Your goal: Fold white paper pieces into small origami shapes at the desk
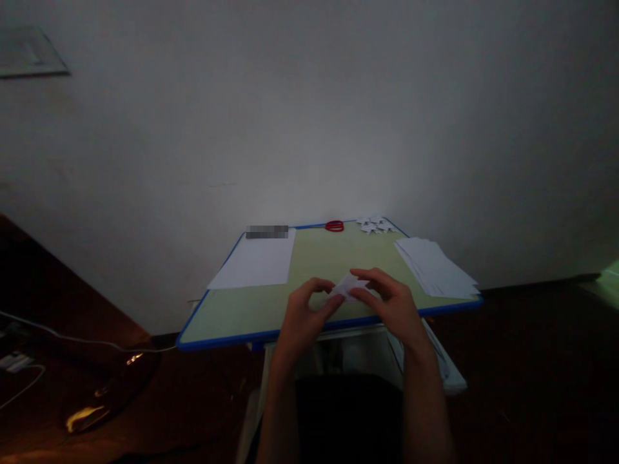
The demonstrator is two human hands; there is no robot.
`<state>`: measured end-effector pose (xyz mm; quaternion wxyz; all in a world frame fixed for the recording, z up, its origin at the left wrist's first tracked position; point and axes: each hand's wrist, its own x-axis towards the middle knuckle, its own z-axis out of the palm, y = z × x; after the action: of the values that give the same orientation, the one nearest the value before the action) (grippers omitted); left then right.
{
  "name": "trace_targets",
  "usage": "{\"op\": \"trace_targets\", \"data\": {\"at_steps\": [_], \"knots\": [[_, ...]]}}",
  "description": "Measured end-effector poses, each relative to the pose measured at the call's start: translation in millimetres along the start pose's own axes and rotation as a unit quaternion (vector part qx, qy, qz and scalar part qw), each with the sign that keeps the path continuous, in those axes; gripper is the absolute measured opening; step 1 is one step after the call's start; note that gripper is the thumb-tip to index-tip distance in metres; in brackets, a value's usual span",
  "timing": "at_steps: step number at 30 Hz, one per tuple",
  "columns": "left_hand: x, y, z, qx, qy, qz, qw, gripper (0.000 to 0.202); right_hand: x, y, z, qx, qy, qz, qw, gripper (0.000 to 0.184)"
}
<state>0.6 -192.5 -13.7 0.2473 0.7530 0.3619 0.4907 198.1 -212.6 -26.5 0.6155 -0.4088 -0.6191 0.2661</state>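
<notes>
A small folded piece of white paper (347,283) is held up over the near part of the table, pinched between both hands. My left hand (309,309) grips its left side between thumb and fingers. On the right side, my right hand (387,298) pinches it with thumb and forefinger. The finer folds are too dim and blurred to make out.
The pale green table (242,320) has a blue rim. A white sheet (254,264) lies on its left, scissors with red handles (334,226) at the back. Small folded paper pieces (374,224) sit back right; a stack of white paper (438,267) overlaps the right side.
</notes>
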Motion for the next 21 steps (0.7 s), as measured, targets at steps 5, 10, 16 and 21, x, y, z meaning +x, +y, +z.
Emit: {"op": "trace_targets", "data": {"at_steps": [5,10,16,21], "knots": [[-3,8,-1.5,-0.096,0.004,-0.001,0.995,0.019,-1,-12,6,0.045,-0.003,-0.01,0.999,0.028],[-1,7,5.3,-0.199,0.028,-0.061,0.978,0.023,-3,-20,10,0.046,0.008,-0.01,0.999,0.032],[-2,7,8.6,-0.24,0.051,-0.112,0.963,0.029,-4,-21,14,0.055,-0.009,0.0,0.998,0.035],[-3,8,7.3,-0.179,0.054,-0.086,0.979,0.029,-5,-18,16,0.066,0.012,0.031,0.997,0.027]]}}
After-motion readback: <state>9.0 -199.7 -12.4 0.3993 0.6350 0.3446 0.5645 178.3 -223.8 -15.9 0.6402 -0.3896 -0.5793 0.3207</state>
